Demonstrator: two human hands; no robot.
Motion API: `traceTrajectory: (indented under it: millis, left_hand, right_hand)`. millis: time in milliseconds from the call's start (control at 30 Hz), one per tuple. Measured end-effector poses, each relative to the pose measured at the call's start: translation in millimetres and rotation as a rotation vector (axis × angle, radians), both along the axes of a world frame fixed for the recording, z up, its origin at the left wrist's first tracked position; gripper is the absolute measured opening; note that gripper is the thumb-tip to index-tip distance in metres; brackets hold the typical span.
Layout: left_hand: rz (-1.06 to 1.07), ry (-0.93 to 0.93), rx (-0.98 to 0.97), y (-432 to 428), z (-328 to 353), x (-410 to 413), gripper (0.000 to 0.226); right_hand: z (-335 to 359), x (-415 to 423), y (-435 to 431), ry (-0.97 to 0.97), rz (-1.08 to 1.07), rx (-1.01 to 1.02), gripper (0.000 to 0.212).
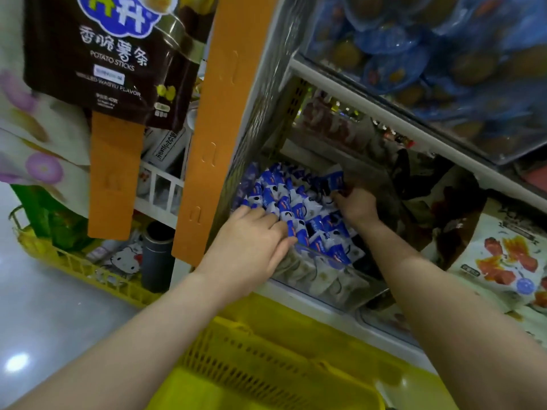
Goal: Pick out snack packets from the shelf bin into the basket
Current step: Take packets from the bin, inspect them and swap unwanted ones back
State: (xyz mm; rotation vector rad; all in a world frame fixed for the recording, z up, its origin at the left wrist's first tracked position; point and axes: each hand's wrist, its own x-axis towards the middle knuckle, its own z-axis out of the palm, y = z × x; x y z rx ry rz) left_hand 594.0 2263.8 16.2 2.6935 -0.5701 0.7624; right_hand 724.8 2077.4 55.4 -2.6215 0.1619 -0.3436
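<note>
At a shop shelf, a person reaches both arms into a clear shelf bin [340,291] heaped with small blue-and-white snack packets [296,208]; the left hand [251,244] lies on the heap at the bin's front edge, fingers stretched nearly straight and gripping nothing. The right hand [356,205], deeper in the bin, curls its fingers round one raised packet [336,180] held above the rest. A yellow basket [266,359] sits below the arms, while a brown potato sticks bag [112,54] hangs at upper left.
</note>
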Motion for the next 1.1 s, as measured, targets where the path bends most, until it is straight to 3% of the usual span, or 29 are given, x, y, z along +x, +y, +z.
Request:
traceTrajectory:
  millis: [100, 300, 433, 533, 667, 767, 967, 1100]
  left_hand:
    - [-0.001, -0.052, -0.006, 0, -5, 3, 0.041]
    - [0.002, -0.116, -0.045, -1, -9, 5, 0.038]
    - [0.013, -0.139, -0.040, -2, -10, 5, 0.038]
    - [0.025, -0.168, -0.040, -3, -10, 6, 0.037]
    - [0.027, -0.187, -0.054, -3, -12, 6, 0.037]
    - [0.029, -0.200, -0.058, -3, -13, 7, 0.036]
    - [0.038, -0.200, -0.068, -5, -13, 7, 0.036]
    - [0.041, -0.191, -0.069, -6, -13, 6, 0.037]
  right_hand:
    - [-3, 2, 0, 0.048, 0.024, 0.025, 0.025]
    - [19, 4, -4, 0.348, 0.037, -0.237, 0.019]
    - [29, 5, -10, 0.482, 0.038, -0.305, 0.024]
    - [24, 8, -9, 0.465, 0.074, -0.271, 0.017]
    - [7, 15, 0, 0.348, 0.095, -0.184, 0.029]
    - [0, 18, 2, 0.369, 0.111, -0.096, 0.033]
    - [4, 21, -2, 0.457, 0.163, -0.126, 0.028]
    - [11, 27, -11, 0.330, 0.076, -0.206, 0.033]
